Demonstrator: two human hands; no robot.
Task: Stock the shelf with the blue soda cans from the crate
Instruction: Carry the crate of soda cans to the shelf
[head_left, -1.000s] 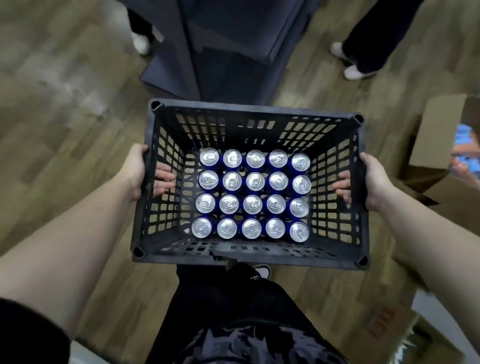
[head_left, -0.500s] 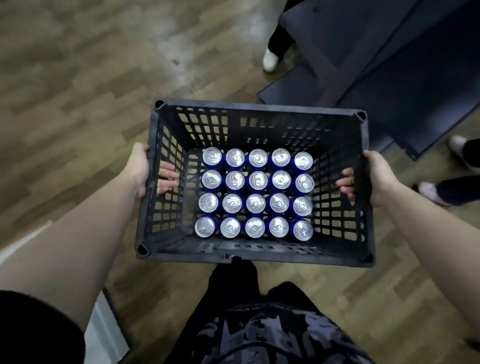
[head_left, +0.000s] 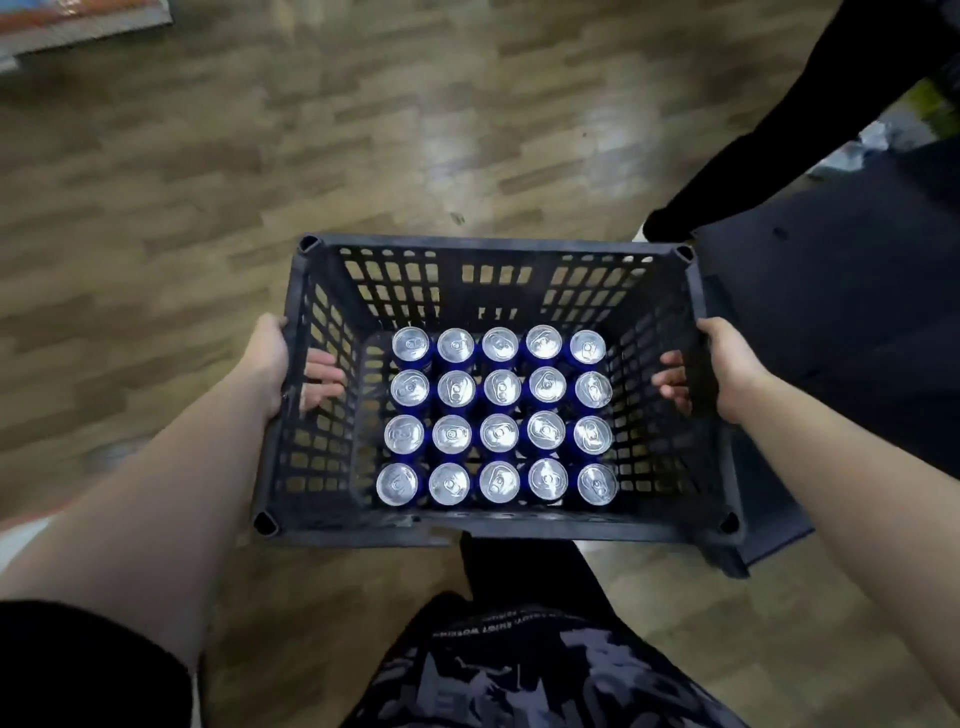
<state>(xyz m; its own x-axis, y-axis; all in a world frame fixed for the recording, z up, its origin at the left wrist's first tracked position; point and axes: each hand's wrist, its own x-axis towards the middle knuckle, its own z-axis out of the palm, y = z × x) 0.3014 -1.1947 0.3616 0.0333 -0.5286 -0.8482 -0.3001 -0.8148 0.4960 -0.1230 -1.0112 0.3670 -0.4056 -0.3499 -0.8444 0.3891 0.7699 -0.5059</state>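
Now, floor: brown wood-plank floor (head_left: 208, 208), well below the load.
Crate: black slotted plastic crate (head_left: 493, 243), carried level between both arms.
Cans: twenty silver-topped blue soda cans (head_left: 498, 434), upright in a tight four-by-five block on the crate bottom; none shelved yet.
Left hand: left hand (head_left: 267, 358) grips the left wall, fingers (head_left: 322, 374) hooked through the handle slot.
Right hand: right hand (head_left: 732, 364) grips the right wall, fingers (head_left: 672, 384) curled inside.
Risk: probably heavy; a tilt or slipping hold would slide the block, topple cans, or drop the crate.
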